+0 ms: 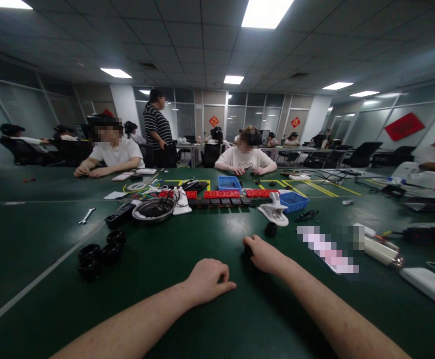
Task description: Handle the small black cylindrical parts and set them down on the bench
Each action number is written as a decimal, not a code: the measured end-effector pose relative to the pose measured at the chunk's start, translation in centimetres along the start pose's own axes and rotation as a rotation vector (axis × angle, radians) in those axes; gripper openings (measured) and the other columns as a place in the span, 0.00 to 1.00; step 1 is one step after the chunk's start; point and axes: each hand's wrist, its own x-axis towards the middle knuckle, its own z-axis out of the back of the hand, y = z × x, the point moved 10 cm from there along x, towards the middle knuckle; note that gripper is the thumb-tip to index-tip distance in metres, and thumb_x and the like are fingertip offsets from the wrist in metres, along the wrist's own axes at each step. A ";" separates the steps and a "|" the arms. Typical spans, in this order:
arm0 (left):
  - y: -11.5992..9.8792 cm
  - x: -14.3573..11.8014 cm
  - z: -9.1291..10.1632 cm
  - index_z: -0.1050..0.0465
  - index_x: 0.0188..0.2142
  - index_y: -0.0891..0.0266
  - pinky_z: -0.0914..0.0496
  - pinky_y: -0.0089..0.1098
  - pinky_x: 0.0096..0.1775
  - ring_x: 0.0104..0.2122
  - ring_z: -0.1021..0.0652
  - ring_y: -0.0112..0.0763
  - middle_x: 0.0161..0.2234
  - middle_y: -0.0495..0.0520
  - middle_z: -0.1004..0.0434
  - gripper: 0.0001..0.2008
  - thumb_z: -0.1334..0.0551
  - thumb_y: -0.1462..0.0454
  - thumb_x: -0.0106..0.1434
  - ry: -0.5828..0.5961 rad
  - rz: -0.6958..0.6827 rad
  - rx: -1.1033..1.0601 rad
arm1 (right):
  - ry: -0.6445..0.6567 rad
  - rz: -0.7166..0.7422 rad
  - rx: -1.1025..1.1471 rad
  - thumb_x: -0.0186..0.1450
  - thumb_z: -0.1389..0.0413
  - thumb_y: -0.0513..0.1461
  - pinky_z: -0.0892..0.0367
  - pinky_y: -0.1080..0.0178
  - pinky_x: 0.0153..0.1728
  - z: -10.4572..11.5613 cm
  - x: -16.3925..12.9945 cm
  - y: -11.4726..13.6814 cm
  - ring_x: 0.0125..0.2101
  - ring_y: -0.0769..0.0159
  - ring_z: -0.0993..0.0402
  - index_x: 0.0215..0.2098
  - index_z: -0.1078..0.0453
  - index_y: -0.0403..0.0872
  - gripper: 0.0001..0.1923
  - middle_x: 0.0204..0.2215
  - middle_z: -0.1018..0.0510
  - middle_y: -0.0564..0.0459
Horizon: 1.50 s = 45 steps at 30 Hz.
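open-plan office workroom | ceiling panels | glass partitions | seated people | green table

head cam | faces forward, slightly down | near green table | wide view of room

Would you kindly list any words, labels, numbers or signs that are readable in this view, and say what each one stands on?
No text can be read.
Red diamond-shaped wall decorations on the far glass partitions: marks too small to read.
Large red tilted wall hanging at right: no legible characters.
Flat object covered by a pixelated patch on the green table: unreadable.
Red and black rows of socket modules: no legible markings.
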 end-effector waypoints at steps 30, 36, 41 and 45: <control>0.5 0.1 -0.7 0.32 0.26 0.59 0.41 0.25 0.28 0.26 0.31 0.27 0.23 0.45 0.33 0.13 0.45 0.53 0.57 0.046 0.019 -0.057 | -0.774 -0.137 0.350 0.54 0.47 0.40 0.42 0.58 0.45 5.8 1.3 -13.4 0.44 0.57 0.36 0.46 0.38 0.44 0.21 0.44 0.31 0.45; 0.5 0.2 -0.7 0.33 0.26 0.60 0.41 0.25 0.28 0.25 0.31 0.27 0.22 0.45 0.34 0.13 0.44 0.54 0.57 0.020 -0.002 -0.020 | -0.608 -0.161 0.264 0.51 0.44 0.39 0.38 0.58 0.41 3.6 2.6 -14.3 0.40 0.56 0.32 0.43 0.34 0.44 0.20 0.40 0.28 0.44; 0.3 0.1 -0.5 0.32 0.26 0.60 0.41 0.25 0.28 0.26 0.31 0.27 0.23 0.45 0.33 0.13 0.45 0.54 0.57 0.022 0.005 -0.019 | -0.603 -0.180 0.227 0.55 0.47 0.41 0.38 0.57 0.41 3.2 2.6 -14.8 0.41 0.55 0.32 0.47 0.37 0.45 0.21 0.41 0.28 0.44; 0.1 0.1 -0.4 0.32 0.26 0.60 0.41 0.25 0.28 0.26 0.31 0.27 0.23 0.45 0.33 0.13 0.45 0.54 0.58 0.016 0.004 -0.004 | -0.631 -0.159 0.221 0.56 0.48 0.40 0.38 0.59 0.41 3.5 2.3 -14.7 0.41 0.57 0.32 0.47 0.37 0.44 0.21 0.42 0.28 0.45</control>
